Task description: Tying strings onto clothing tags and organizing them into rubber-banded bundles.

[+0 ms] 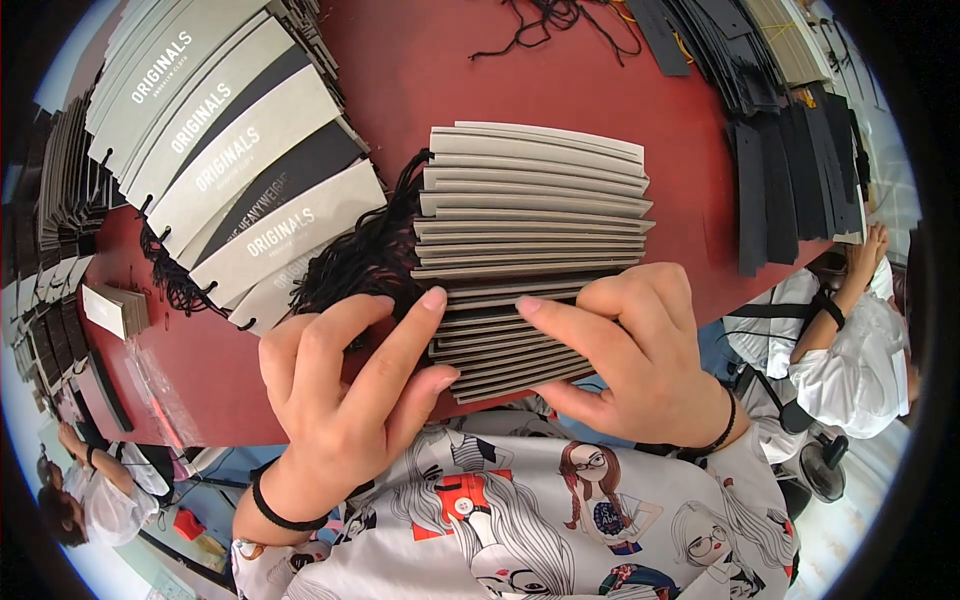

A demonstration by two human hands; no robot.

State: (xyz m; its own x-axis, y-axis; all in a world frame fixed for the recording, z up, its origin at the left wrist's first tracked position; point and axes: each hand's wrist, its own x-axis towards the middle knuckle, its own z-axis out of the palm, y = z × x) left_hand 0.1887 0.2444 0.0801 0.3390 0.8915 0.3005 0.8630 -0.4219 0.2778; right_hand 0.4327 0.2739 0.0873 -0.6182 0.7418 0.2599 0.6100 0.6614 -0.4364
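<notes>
A long row of grey and black hang tags [535, 215] stands on edge in front of me, fanned from far to near. Black strings [365, 255] spill from its left side in a tangled bunch. My left hand [345, 375] pinches the near section at its left end, index finger on top and thumb on the nearest tags. At the right end, my right hand [635, 355] has its index fingertip on the top edges, where a dark gap parts the row. Its thumb is bent under the near side, partly hidden by the tags.
Fanned white and black printed tags [245, 165] with strings lie at left on the red table [400, 60]. Piles of black cards [775, 190] are at right, loose black string [550, 25] at the far edge. A small tag stack [115, 310] sits far left. Other people work on both sides.
</notes>
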